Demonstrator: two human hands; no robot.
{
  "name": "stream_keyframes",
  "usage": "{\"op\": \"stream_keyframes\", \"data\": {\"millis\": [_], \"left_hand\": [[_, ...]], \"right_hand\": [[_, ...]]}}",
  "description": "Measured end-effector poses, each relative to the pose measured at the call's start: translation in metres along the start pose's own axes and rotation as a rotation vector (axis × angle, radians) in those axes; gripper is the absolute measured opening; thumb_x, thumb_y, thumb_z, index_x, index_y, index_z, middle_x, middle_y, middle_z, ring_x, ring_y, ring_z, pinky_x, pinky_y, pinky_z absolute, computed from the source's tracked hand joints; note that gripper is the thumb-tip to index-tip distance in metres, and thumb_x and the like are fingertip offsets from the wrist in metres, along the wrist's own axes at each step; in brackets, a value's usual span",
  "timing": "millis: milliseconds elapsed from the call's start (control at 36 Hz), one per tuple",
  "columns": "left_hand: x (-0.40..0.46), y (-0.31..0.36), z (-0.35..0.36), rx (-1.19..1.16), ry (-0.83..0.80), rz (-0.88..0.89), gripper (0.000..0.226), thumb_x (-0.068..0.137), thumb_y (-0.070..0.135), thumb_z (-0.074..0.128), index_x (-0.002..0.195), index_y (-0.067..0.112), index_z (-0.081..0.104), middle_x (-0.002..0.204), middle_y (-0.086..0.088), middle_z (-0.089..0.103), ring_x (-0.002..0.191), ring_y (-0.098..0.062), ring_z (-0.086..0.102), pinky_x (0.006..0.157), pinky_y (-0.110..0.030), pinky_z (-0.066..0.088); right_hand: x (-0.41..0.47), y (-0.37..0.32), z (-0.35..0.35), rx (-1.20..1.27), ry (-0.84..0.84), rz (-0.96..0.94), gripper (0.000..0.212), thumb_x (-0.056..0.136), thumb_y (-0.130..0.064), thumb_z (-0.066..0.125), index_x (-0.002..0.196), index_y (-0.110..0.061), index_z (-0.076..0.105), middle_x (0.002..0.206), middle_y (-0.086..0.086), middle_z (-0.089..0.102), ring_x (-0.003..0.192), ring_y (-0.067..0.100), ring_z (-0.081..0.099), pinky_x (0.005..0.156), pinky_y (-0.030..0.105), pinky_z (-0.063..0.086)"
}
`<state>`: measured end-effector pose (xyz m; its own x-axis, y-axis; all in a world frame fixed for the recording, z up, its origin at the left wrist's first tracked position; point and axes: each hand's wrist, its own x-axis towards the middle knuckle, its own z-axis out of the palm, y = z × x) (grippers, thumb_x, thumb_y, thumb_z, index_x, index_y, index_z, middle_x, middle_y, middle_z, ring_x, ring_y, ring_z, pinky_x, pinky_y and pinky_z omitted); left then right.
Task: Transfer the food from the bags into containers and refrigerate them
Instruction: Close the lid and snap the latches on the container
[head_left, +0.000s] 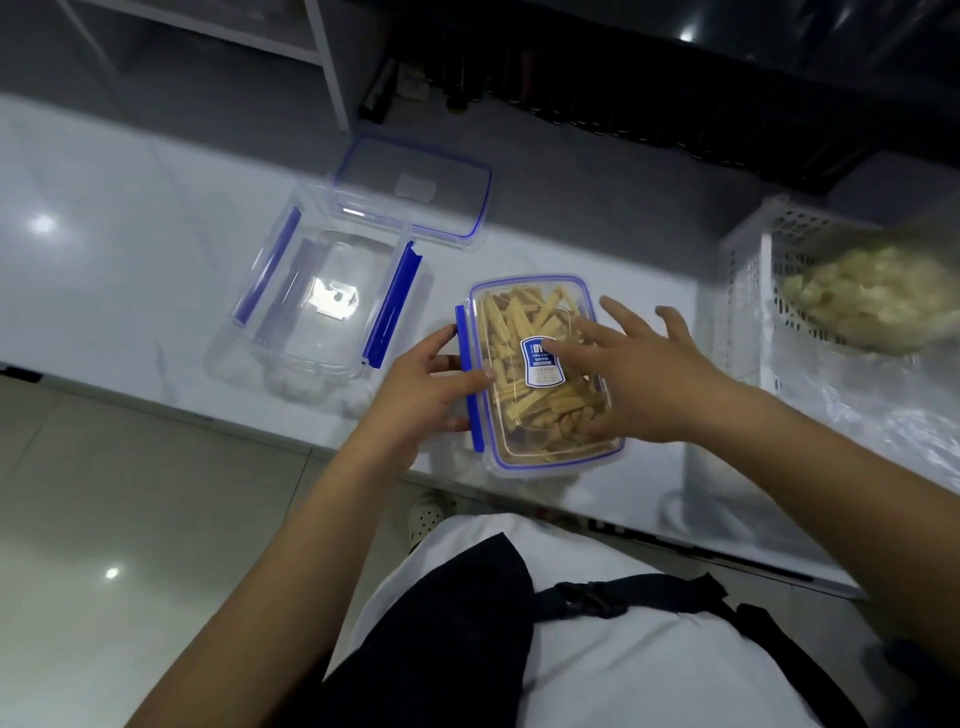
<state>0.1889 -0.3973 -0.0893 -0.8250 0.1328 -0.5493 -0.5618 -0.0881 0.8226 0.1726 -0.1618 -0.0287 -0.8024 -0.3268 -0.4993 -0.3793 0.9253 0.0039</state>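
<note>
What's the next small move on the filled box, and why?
Probably snap down the blue side clip with the left hand. The lid already sits on the filled container, the right hand lies flat on top holding it down, and the left fingers curl at that clip. The far-side clip is hidden by the right hand.

Home kitchen. Glossy white counter (130, 218) under fingers, clip-lid food containers (540, 374) on it, white perforated basket (753, 270) right of fingers, dark bottles (571, 104) beyond, tiled floor (104, 493) below.
</note>
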Motion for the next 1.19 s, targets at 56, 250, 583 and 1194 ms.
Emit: {"op": "stream_keyframes", "data": {"millis": [56,250,583,1194], "left_hand": [[-0.001,0.0,0.003,0.105,0.017,0.002,0.074,0.084,0.012,0.079,0.146,0.036,0.046,0.117,-0.003,0.067,0.096,-0.021,0.073,0.065,-0.039,0.064],[0.003,0.001,0.016,0.345,0.076,0.081,0.061,0.088,0.015,0.075,0.138,0.038,0.049,0.105,0.012,0.061,0.09,-0.012,0.066,0.049,-0.019,0.055],[-0.005,-0.006,0.025,0.339,0.081,0.087,0.066,0.086,0.015,0.077,0.13,0.051,0.041,0.107,0.018,0.057,0.096,-0.009,0.064,0.051,-0.018,0.055],[-0.011,-0.011,0.021,0.222,0.055,-0.016,0.086,0.087,0.015,0.077,0.148,0.052,0.03,0.123,0.007,0.06,0.102,-0.016,0.066,0.055,-0.028,0.059]], "right_hand": [[0.001,0.0,-0.002,-0.016,-0.002,-0.024,0.097,0.077,-0.057,0.071,0.152,-0.051,0.011,0.166,-0.005,0.012,0.153,0.017,0.006,0.116,0.059,0.0],[0.002,0.007,0.004,0.089,-0.009,-0.069,0.101,0.077,-0.054,0.076,0.154,-0.048,0.012,0.168,-0.004,0.003,0.153,0.017,0.008,0.119,0.053,0.008],[-0.002,0.013,0.019,0.328,0.067,-0.056,0.098,0.073,-0.052,0.08,0.152,-0.048,0.022,0.167,-0.011,0.006,0.152,0.012,0.006,0.118,0.051,0.016],[0.033,0.047,0.02,1.483,-0.165,0.521,0.045,0.075,-0.022,0.087,0.114,-0.016,0.066,0.107,0.006,0.073,0.092,0.025,0.07,0.076,0.044,0.061]]}}
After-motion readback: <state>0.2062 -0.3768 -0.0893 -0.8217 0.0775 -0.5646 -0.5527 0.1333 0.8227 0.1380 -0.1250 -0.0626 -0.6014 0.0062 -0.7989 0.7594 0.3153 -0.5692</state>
